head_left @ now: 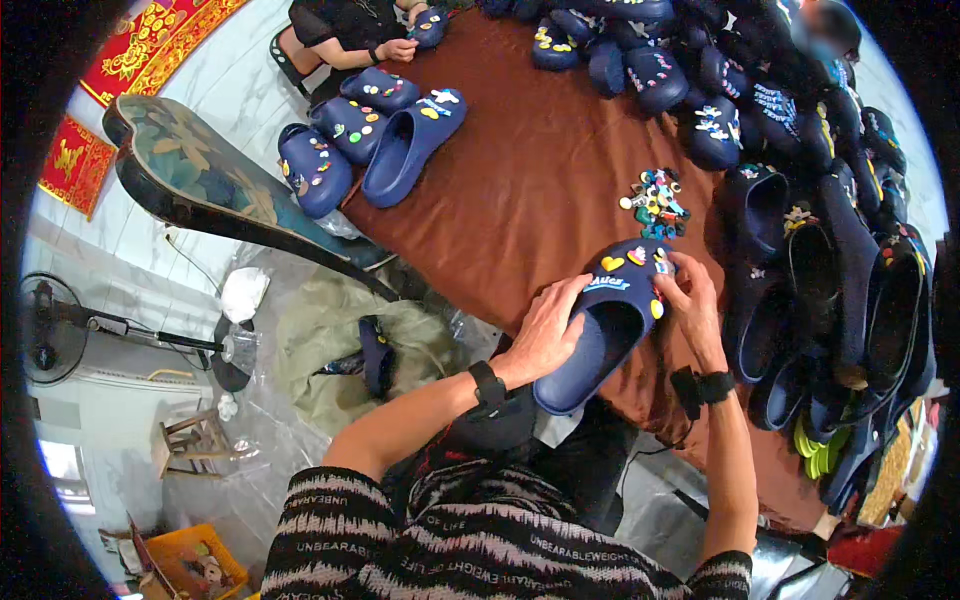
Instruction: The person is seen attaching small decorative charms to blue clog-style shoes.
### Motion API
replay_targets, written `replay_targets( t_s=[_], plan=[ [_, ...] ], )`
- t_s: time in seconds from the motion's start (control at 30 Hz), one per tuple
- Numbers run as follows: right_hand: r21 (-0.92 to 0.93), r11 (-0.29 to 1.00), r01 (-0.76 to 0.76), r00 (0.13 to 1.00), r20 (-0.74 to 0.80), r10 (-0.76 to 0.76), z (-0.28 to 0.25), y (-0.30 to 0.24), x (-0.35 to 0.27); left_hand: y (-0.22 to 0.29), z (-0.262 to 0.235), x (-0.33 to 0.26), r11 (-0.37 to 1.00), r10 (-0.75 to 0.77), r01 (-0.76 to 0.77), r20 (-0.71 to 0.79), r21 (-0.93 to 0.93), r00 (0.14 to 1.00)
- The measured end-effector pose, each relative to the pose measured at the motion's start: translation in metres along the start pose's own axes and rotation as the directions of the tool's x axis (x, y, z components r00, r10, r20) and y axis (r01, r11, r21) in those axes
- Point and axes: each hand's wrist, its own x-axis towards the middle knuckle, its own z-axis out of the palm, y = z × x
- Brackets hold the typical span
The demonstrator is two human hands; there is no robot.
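A navy blue clog [592,352] decorated with colourful charms is held between my two hands, its toe pointing away from me and its heel toward my lap. My left hand [545,332] grips the clog's left side near the opening. With thumb and fingers, my right hand [693,300] pinches at the right side of the toe, by the charms there; whether a loose charm is between those fingers I cannot make out. Just beyond the toe, a small pile of loose shoe charms [655,203] lies on the brown cloth [530,170] covering the table.
A big heap of navy clogs [775,120] fills the table's right and far right. Several decorated clogs [345,135] stand at the far left edge, near another person's hands [398,48] holding a clog. A padded chair [210,180], a sack [340,350] and a fan [60,330] are on the left.
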Motion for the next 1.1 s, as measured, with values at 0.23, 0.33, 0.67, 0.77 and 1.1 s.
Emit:
replay_targets(
  t_s=[0.23,0.33,0.67,0.77,1.1],
  plan=[
    [0.010,0.999,-0.044,0.999,0.016,0.044,0.000,0.009,0.008,0.003,0.002,0.002,1.000,0.014,-0.014,-0.022,0.011,1.000],
    [-0.001,0.999,-0.035,0.999,-0.031,0.035,0.002,0.004,0.001,0.001,0.005,0.002,1.000,0.006,-0.007,-0.023,-0.004,1.000],
    [0.211,0.965,-0.157,0.987,-0.004,0.162,-0.002,-0.008,-0.062,-0.053,-0.084,0.030,0.997,-0.026,0.044,-0.243,0.067,0.970],
    [0.171,0.965,-0.200,0.979,0.004,0.202,-0.003,0.005,-0.080,-0.092,-0.135,0.066,0.972,0.105,-0.037,-0.288,0.230,0.952],
    [0.145,0.976,-0.162,0.986,-0.002,0.165,-0.006,0.027,-0.103,-0.138,-0.213,0.118,0.641,0.283,-0.009,-0.225,0.768,0.933]
  ],
)
